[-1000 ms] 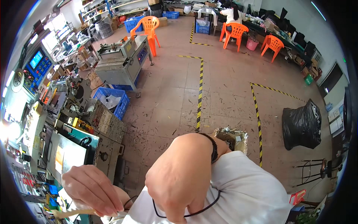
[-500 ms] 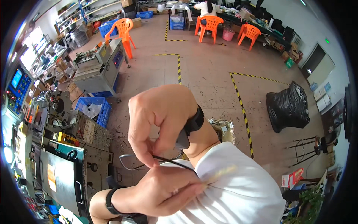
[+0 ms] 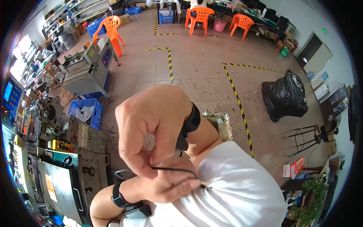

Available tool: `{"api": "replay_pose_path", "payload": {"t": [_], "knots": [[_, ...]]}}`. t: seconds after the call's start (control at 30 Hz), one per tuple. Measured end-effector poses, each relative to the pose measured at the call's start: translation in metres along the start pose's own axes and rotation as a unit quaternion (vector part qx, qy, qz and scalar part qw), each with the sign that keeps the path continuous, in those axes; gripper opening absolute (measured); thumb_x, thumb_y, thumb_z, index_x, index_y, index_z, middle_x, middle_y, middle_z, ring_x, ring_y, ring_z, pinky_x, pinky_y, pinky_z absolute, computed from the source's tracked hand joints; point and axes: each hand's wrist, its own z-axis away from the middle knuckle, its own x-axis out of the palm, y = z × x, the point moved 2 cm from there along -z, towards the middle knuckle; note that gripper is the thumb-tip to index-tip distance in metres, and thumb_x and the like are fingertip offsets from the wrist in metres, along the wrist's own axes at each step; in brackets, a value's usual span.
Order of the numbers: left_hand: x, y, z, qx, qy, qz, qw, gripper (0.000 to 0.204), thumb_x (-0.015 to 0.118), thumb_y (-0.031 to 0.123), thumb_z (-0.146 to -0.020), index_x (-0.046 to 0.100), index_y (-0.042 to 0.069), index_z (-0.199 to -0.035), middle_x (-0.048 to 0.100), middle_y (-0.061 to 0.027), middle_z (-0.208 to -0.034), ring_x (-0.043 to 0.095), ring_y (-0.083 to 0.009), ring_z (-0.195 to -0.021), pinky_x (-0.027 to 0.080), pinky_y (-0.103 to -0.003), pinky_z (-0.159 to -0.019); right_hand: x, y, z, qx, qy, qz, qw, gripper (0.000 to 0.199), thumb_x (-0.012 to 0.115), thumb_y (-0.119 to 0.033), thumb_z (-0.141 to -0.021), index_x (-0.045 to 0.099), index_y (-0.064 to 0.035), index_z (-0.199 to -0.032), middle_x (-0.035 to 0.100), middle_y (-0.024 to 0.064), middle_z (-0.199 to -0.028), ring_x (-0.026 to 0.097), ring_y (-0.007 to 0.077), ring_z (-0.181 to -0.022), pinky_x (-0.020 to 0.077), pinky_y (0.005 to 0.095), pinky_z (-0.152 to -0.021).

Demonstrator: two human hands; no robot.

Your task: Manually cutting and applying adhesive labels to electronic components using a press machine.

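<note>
My right hand (image 3: 151,121), a black strap around its wrist, is bent downward with thumb and fingers pinching a thin black cord (image 3: 176,170). From that pinch the cord runs to the right, over my left hand, toward the front of the white shirt (image 3: 242,185). Below it, my left hand (image 3: 166,183) lies against the shirt with thumb and fingers pressed together, beside a small gathered spot in the cloth; what is between them is hidden. A dark wristband (image 3: 118,196) circles the left wrist.
Machines stand along the left, with a blue crate (image 3: 97,113) beside them. A black plastic bag (image 3: 283,96) and a stool (image 3: 308,140) are on the right. Orange chairs (image 3: 201,17) stand at the back, with a person seated there. Yellow-black tape (image 3: 240,102) marks the floor.
The room has shifted left and up in the picture. My right hand has moved slightly left, still pinching the cord. The grey loop left of the hands is now mostly hidden.
</note>
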Motion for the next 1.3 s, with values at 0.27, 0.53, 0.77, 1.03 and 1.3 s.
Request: {"api": "replay_pose_path", "payload": {"t": [0.27,0.53,0.77,1.03,1.3], "knots": [[0.028,-0.003,-0.009,-0.092,-0.012,0.165,0.982,0.017,0.064,0.009,-0.095,0.069,-0.006,-0.092,0.070,-0.0155,-0.090,0.069,-0.0307,-0.086,0.055,-0.037,-0.079,-0.015,0.016,0.008,0.081,0.146,-0.061,0.984,0.029,0.070,-0.005,-0.080,0.070,0.0020,-0.108,0.073,0.0104,-0.081,0.067,0.0129,-0.065,0.0509,0.0240,-0.059],[0.037,0.007,-0.009,-0.020,0.016,0.188,0.982,0.018,0.065,0.011,-0.095,0.070,-0.006,-0.093,0.071,-0.0176,-0.090,0.071,-0.0286,-0.086,0.056,-0.037,-0.079,-0.085,0.063,0.065,0.141,0.444,-0.061,0.882,0.025,0.072,-0.009,-0.083,0.070,0.0002,-0.106,0.073,0.0101,-0.083,0.070,0.0150,-0.067,0.0545,0.0242,-0.062],[0.056,0.027,-0.010,-0.182,0.019,0.316,0.931,0.024,0.061,0.014,-0.099,0.070,-0.005,-0.088,0.071,-0.0128,-0.085,0.069,-0.0170,-0.078,0.056,-0.029,-0.071,-0.096,0.131,0.122,0.290,0.573,-0.038,0.765,0.020,0.076,-0.015,-0.083,0.070,-0.0011,-0.095,0.070,0.0080,-0.078,0.069,0.0150,-0.064,0.0550,0.0267,-0.055],[0.074,0.042,-0.007,-0.324,0.054,0.358,0.874,0.034,0.062,0.020,-0.100,0.068,-0.004,-0.075,0.068,-0.0051,-0.070,0.061,-0.0063,-0.060,0.051,-0.021,-0.055,-0.088,0.140,0.152,0.378,0.614,0.040,0.691,0.013,0.076,-0.013,-0.081,0.071,-0.0021,-0.086,0.069,0.0071,-0.075,0.067,0.0141,-0.059,0.0537,0.0260,-0.051],[0.075,0.038,-0.017,-0.384,-0.047,0.312,0.868,0.040,0.067,0.027,-0.097,0.069,-0.002,-0.070,0.066,-0.0045,-0.063,0.061,-0.0065,-0.056,0.048,-0.019,-0.052,-0.079,0.154,0.145,0.441,0.568,0.142,0.680,0.011,0.076,-0.013,-0.078,0.072,-0.0023,-0.080,0.070,0.0066,-0.071,0.066,0.0128,-0.057,0.0527,0.0262,-0.048]]}}
